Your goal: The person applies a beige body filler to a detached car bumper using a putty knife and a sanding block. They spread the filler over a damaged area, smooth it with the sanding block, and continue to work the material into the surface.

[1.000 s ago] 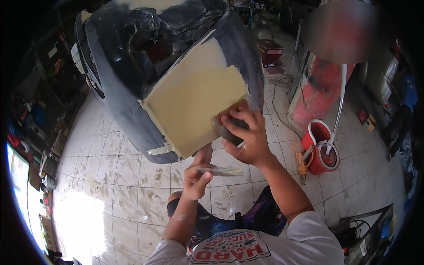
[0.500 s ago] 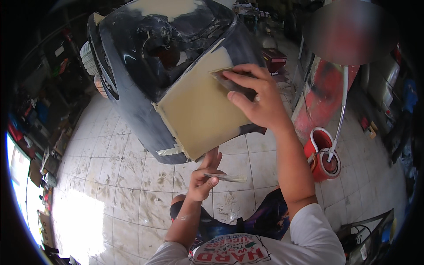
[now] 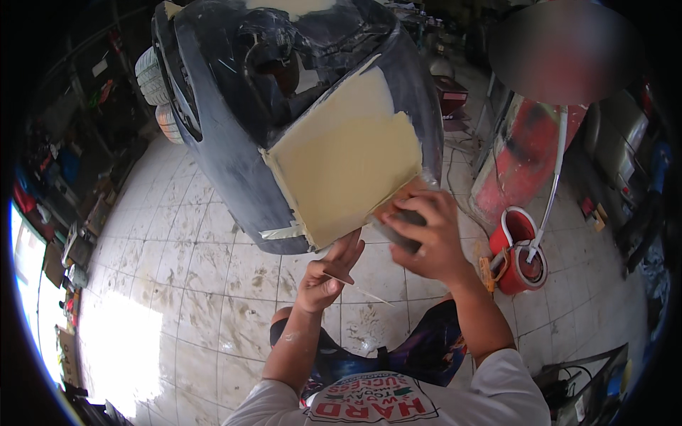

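A dark grey car bumper (image 3: 222, 167) stands in front of me, with a broad patch of smooth beige filler (image 3: 348, 167) across its near corner. Just below the patch's lower right edge is my right hand (image 3: 435, 238), its fingers closed on a dark flat spreader (image 3: 399, 236) blurred by motion. My left hand (image 3: 323, 282) is under the bumper's lower edge, fingers pointing up at it; whether they touch it I cannot tell. Between its thumb and fingers it grips a thin flat blade (image 3: 371, 294), seen almost edge-on.
To the right stand a red bucket (image 3: 522, 273) and a red cylinder-like body (image 3: 513, 160) with a pale hose (image 3: 556, 167). Tires (image 3: 150, 78) stand behind the bumper's left side. Smeared white tiles (image 3: 192, 263) cover the floor, and clutter lines the left wall.
My right hand has swept down from the upper part of the filler to below its lower right edge. The filler's surface now extends farther right. The left hand's blade has tilted more edge-on.
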A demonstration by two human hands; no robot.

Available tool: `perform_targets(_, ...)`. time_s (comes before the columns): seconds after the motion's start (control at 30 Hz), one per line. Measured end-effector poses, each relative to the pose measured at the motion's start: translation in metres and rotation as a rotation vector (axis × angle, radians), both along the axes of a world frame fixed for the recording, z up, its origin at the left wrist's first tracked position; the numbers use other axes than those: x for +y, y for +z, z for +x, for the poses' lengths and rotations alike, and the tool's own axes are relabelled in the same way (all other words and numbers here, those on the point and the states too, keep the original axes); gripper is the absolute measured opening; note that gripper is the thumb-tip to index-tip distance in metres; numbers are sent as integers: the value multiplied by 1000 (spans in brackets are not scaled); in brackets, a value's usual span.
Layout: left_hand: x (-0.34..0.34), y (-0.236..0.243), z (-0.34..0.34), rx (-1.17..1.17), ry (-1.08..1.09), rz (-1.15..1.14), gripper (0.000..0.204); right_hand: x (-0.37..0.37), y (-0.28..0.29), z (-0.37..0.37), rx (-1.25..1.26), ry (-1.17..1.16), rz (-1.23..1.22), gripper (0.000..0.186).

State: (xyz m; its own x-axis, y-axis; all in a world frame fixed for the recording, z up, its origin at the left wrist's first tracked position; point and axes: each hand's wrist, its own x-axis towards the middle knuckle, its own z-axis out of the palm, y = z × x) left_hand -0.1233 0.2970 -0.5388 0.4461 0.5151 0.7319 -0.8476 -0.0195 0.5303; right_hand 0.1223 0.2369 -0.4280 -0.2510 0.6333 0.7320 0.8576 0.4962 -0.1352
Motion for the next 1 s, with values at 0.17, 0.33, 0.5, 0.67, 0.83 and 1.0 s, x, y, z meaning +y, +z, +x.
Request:
perform_targets(0.17, -49, -6, 10, 123, 210, -488, 33, -49, -11, 53, 901, 295, -167, 59)
perform_targets(0.33, -91, -2, 61, 223, 253, -1101, 32, -96, -64, 11, 1052, 859, -297, 54)
perform_targets(0.5, -93, 17, 74, 342, 195, -1019, 34, -112, -81, 26, 739, 564, -365, 47)
perform_targets(0.67, -90, 17, 63, 403, 206, -930, 35, -111, -73, 60, 249, 178, -400, 49)
perform_targets(0.83, -80, 3, 50, 607, 545, -567, 28, -110, -46, 56, 105, -73, -220, 49)
perform_targets(1.0, -97, 19, 35, 658, 869, -212, 22, -110, -65, 19, -70, -4, -374, 53)
